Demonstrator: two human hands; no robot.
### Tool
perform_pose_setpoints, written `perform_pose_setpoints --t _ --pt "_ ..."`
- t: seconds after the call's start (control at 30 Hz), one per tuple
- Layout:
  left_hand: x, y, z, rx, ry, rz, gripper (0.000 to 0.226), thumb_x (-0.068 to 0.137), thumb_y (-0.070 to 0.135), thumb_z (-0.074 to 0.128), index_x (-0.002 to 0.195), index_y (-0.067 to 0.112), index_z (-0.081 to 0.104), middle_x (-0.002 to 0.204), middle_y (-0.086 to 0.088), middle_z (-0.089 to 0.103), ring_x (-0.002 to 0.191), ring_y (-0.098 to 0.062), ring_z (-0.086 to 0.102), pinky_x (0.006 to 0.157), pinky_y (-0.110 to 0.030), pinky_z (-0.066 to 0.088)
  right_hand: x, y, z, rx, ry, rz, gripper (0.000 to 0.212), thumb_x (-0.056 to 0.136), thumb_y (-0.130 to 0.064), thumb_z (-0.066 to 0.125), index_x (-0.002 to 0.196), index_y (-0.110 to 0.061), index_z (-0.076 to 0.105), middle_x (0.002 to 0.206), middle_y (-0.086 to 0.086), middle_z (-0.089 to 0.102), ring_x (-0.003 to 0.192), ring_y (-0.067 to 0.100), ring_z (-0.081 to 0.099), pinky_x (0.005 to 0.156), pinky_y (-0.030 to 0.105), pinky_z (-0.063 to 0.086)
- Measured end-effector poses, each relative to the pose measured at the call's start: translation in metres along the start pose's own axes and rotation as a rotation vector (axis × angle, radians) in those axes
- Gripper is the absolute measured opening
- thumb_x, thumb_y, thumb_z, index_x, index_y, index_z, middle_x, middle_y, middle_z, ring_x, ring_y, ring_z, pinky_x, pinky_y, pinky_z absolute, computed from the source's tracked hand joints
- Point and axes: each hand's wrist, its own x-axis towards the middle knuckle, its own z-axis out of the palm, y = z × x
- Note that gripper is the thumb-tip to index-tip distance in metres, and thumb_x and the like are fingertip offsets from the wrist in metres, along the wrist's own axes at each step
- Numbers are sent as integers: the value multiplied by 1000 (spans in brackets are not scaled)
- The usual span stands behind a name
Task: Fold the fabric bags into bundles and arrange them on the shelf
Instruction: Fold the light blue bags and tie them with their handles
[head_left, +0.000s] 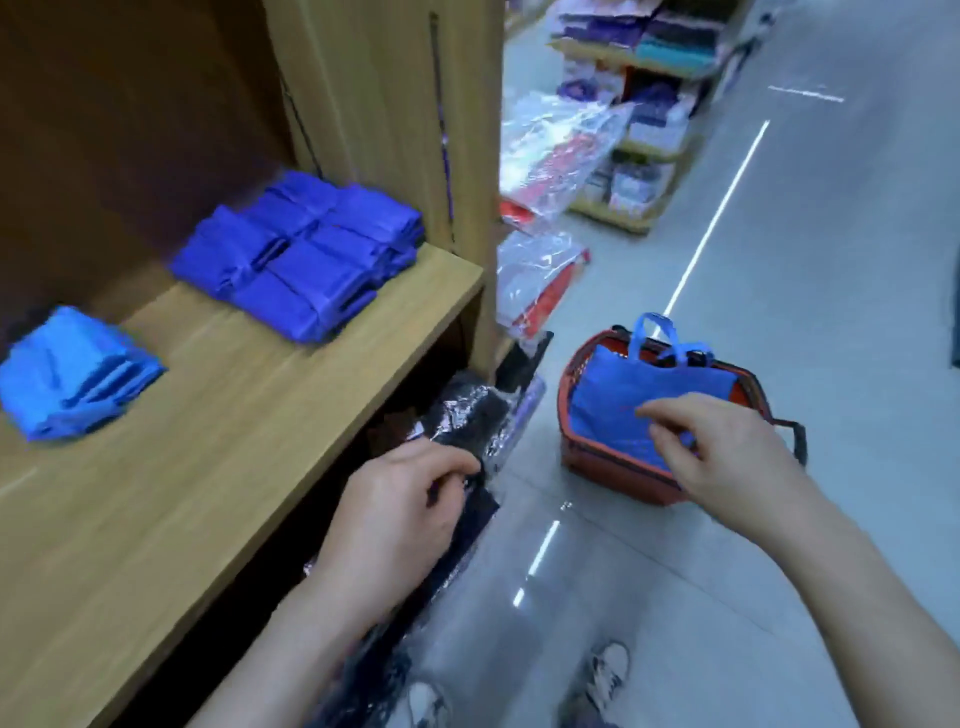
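A red shopping basket (618, 460) stands on the floor with flat blue fabric bags (623, 400) in it, handles sticking up at the far side. My right hand (727, 452) hovers over the basket with fingers curled and apart, holding nothing I can see. My left hand (400, 514) hangs half curled beside the shelf edge, above dark wrapped goods, also with nothing in it. On the wooden shelf (234, 415) lie a stack of dark blue folded bundles (306, 254) at the back and a lighter blue bundle pile (72, 369) at the left.
Dark goods in clear plastic wrap (467, 415) lie on the lower shelf and stick out near my left hand. Plastic-wrapped red and white items (545, 171) hang past the shelf post. More stocked shelves (649, 104) stand across the grey aisle floor. My shoes (608, 670) show below.
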Motion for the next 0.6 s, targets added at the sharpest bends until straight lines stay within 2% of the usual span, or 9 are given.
perform_pose_setpoints --t 0.13,0.27,0.4,0.6 --pt "28 33 99 13 -177 -61 18 83 12 66 90 26 75 90 14 73 82 -3 64 76 -12 43 -23 111 -1 -7 -53 202 33 87 -12 64 119 -16 67 110 5 67 103 27 61 88 34 46" --pt "63 46 188 40 -320 -129 20 84 8 64 91 22 76 93 7 74 85 -12 67 79 -18 43 -39 198 11 175 -31 450 42 85 -10 64 127 -16 61 120 8 64 109 27 61 94 37 48" --pt "103 47 254 61 -401 -162 20 85 7 62 91 19 76 93 0 73 85 -18 65 78 -21 42 -36 256 27 364 36 692 44 90 -13 62 133 -18 54 121 5 62 105 24 61 88 27 43" --pt "185 37 342 86 -518 -250 21 89 17 55 96 23 74 94 2 73 87 -20 65 82 -32 52 16 318 63 419 49 801 45 93 -17 57 138 -19 49 135 3 57 118 23 56 101 33 42"
